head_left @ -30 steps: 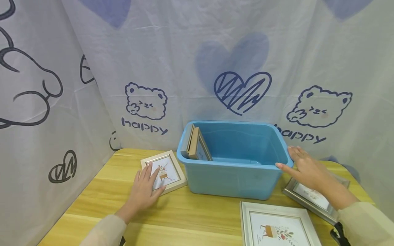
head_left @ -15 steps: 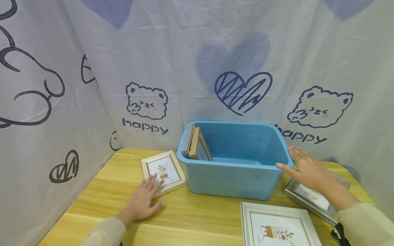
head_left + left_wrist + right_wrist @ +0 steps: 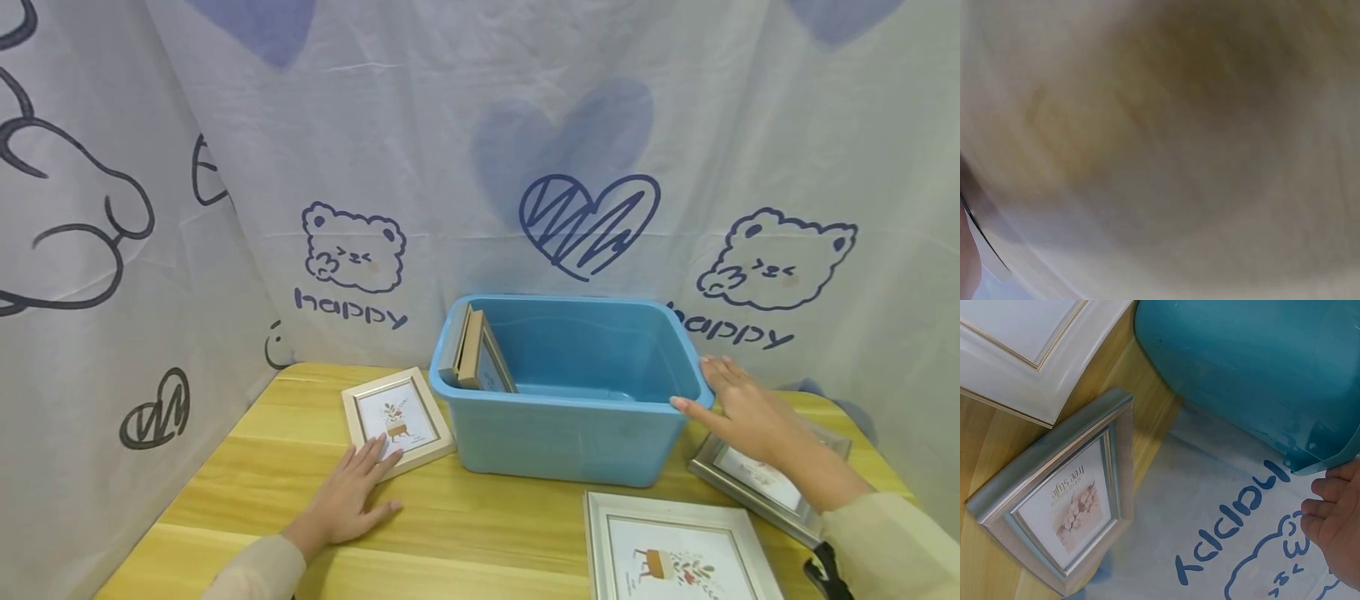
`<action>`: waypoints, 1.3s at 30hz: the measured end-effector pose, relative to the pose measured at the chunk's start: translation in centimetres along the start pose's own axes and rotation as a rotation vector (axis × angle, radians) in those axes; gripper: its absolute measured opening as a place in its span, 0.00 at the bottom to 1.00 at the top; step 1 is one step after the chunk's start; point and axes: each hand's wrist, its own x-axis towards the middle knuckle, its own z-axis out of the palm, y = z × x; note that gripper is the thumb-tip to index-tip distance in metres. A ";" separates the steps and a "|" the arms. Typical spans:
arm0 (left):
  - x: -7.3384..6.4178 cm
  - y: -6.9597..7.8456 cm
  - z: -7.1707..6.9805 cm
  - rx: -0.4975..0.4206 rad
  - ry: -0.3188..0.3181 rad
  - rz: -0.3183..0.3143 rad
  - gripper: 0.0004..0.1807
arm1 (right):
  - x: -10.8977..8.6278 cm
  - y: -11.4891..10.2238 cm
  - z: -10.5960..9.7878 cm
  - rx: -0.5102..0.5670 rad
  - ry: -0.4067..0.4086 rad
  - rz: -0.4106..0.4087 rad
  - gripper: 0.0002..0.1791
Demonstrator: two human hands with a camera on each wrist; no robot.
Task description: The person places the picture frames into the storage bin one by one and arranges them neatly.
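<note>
A cream picture frame (image 3: 438,448) with a plant print lies flat at the left of a blue plastic bin (image 3: 562,437). My left hand (image 3: 341,500) has its fingers stretched, the fingertips over the frame's lower left corner and the thumb out over the table. At the bin's front right corner, my right hand (image 3: 750,417) holds the rim, thumb at the front and fingers along the right side; the right wrist view shows those fingers (image 3: 1325,506) against the rim edge. Two picture frames (image 3: 471,350) stand on edge inside the bin's left end. Blurred pale fabric fills most of the left wrist view.
A large white picture frame (image 3: 600,542) lies at the front right of the wooden table (image 3: 465,533). Beyond it, partly under my right forearm, lies a silver picture frame (image 3: 731,483). A printed curtain (image 3: 435,167) hangs close behind the bin and along the left side.
My left hand has drawn back toward me, from across the cream frame's picture to its lower left corner. My right hand, the bin and the frames have stayed put.
</note>
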 end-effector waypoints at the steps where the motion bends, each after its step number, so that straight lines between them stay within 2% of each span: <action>1: 0.0 0.0 0.0 -0.006 -0.001 -0.002 0.37 | 0.0 0.0 0.0 -0.001 0.000 0.000 0.46; 19: -0.5 -0.1 0.0 0.005 0.011 0.034 0.39 | -0.1 -0.1 -0.1 0.004 0.003 -0.007 0.46; 28: -1.5 0.4 -0.6 -0.001 0.029 0.043 0.39 | -0.1 -0.1 -0.1 0.006 0.002 -0.005 0.46; 39: -2.7 0.5 -0.6 0.032 0.054 0.080 0.41 | 0.0 -0.1 0.1 0.003 -0.005 0.003 0.46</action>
